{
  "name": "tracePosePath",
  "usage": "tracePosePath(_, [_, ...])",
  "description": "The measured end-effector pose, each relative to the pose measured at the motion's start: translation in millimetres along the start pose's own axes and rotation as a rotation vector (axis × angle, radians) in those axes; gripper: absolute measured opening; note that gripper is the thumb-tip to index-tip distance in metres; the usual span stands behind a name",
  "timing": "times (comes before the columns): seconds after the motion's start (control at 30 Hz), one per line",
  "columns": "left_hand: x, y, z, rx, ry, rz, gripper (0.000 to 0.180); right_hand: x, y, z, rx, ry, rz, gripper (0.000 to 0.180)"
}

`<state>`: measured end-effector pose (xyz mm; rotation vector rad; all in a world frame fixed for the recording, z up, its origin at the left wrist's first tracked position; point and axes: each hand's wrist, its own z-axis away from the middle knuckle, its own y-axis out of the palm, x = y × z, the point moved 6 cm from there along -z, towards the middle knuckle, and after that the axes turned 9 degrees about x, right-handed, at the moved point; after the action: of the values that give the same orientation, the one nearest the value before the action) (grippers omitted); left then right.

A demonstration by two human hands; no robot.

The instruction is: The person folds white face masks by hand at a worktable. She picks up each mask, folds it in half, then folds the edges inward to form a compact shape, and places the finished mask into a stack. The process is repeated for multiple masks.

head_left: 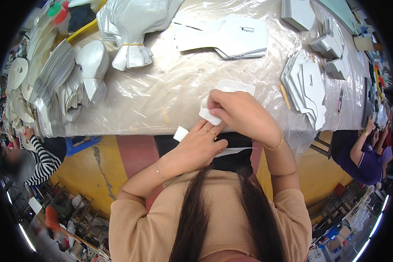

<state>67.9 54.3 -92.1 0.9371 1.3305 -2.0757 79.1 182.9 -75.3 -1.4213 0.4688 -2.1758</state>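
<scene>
I see both hands working at the near edge of the worktop [170, 100], which is covered in clear plastic sheeting. The right hand [242, 114] is closed over a small white cut piece [225, 89], pinching its curled near end between thumb and fingers; the far end of the piece lies flat on the sheeting, probably so the table carries it while the near end is worked. The left hand [198, 146] sits just below the table edge, fingers bent; a small white tab [180, 133] shows beside its knuckles and a thin white strip [236, 150] runs out from under it. I cannot tell how tightly it grips either.

Stock is laid out within arm's reach: a fanned stack of white pieces [308, 89] toward the right edge, a flat pile [225, 37] at the far middle, a banded bundle [131, 48] at the far left, and curved fanned pieces [81, 74] along the left edge. Another person's arm [362, 150] shows at right, and a person in a striped sleeve [41, 161] at left.
</scene>
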Motion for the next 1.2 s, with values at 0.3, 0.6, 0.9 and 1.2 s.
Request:
tracePosePath(0.3, [-4.2, -9.9, 3.6, -0.161, 0.096, -0.058, 0.014, 31.4, 23.3, -64.3, 0.204, -0.276, -0.373, 0.04])
tracePosePath(0.6, [-0.8, -29.5, 13.2, -0.189, 0.07, 0.084, 0.019, -29.8, -26.8, 16.4, -0.149, -0.186, -0.767, 0.041])
tracePosePath(0.9, [21.8, -58.4, 23.3, -0.216, -0.181, 0.138, 0.023, -66.4, 27.5, 85.8, -0.044, 0.048, -0.943, 0.042])
tracePosePath(1.2, [45.1, -88.9, -24.8, -0.266, -0.336, 0.064, 0.033, -85.9, 18.8, 78.9, -0.581, 0.174, -0.985, 0.02])
